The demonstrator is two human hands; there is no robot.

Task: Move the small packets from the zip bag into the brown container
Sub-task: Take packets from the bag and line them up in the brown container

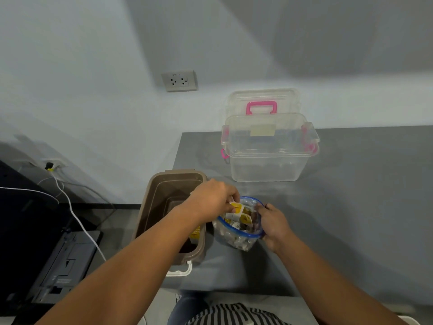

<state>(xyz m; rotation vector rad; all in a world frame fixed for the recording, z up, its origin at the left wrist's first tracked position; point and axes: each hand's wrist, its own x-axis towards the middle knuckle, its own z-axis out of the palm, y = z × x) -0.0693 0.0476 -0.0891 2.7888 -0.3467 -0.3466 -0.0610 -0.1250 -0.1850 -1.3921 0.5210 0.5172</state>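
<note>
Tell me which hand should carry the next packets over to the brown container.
Left. The left hand is already gripping packets at the zip bag's mouth, and the brown container sits on its side. The right hand is holding the bag open.

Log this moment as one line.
left hand: pinching packet at bag mouth | right hand: holding bag rim | brown container: open, beside bag

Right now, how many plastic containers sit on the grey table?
2: the brown container at the table's left edge beside the zip bag, and the clear container near the wall.
</note>
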